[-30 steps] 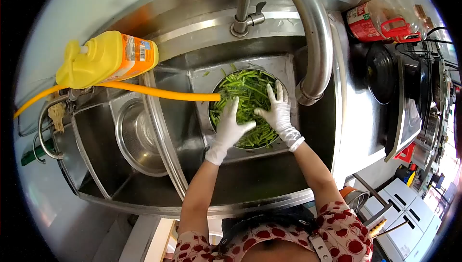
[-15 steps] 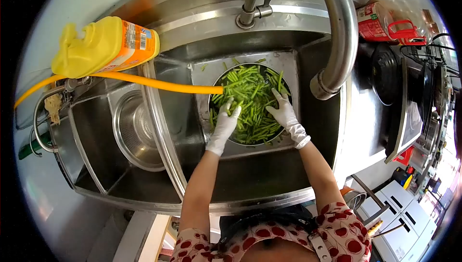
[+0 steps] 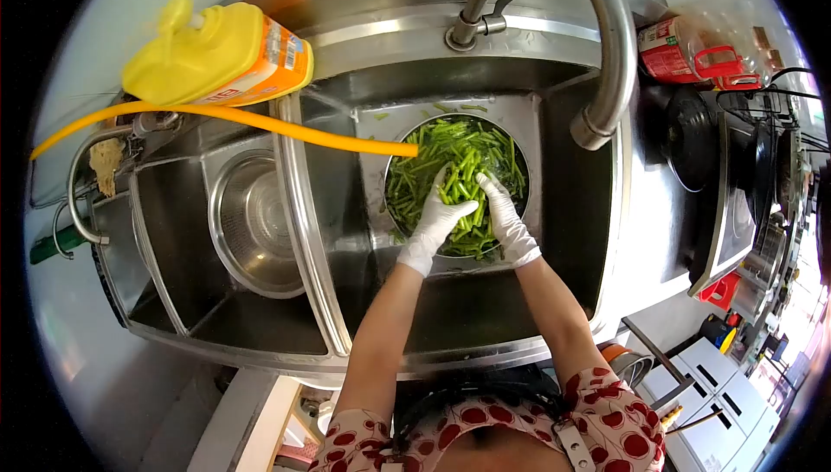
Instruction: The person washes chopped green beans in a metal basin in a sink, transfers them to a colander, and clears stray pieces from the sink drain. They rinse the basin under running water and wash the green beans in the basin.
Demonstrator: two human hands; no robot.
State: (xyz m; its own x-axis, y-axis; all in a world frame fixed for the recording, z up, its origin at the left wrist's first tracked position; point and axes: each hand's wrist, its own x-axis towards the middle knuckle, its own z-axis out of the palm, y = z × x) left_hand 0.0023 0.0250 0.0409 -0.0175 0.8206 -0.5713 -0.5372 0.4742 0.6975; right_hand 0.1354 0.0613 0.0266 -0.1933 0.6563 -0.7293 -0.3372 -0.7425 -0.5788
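A round metal basin (image 3: pixel 527 205) full of water and cut green vegetable stems (image 3: pixel 424 147) sits in the large sink compartment. My left hand (image 3: pixel 440 219), in a white glove, cups a heap of the stems from the left side. From the right, my right hand (image 3: pixel 505 219), also gloved in white, curls its fingers against the same heap. The gathered stems lie between both hands, thumbs on top, just above the rest. At the basin's upper left, a yellow hose (image 3: pixel 346 139) ends over the stems.
A perforated steel bowl (image 3: pixel 227 251) lies in the left sink compartment. Behind it stands a yellow jug (image 3: pixel 203 56). The thick curved faucet (image 3: pixel 616 56) arches over the sink's right side. Black lids (image 3: pixel 690 136) and a red-labelled plastic bottle (image 3: pixel 665 48) are at the right.
My hands, spread apart over the stems before, have come together around a heap of them. The view has shifted slightly, moving the sink's contents in the frame.
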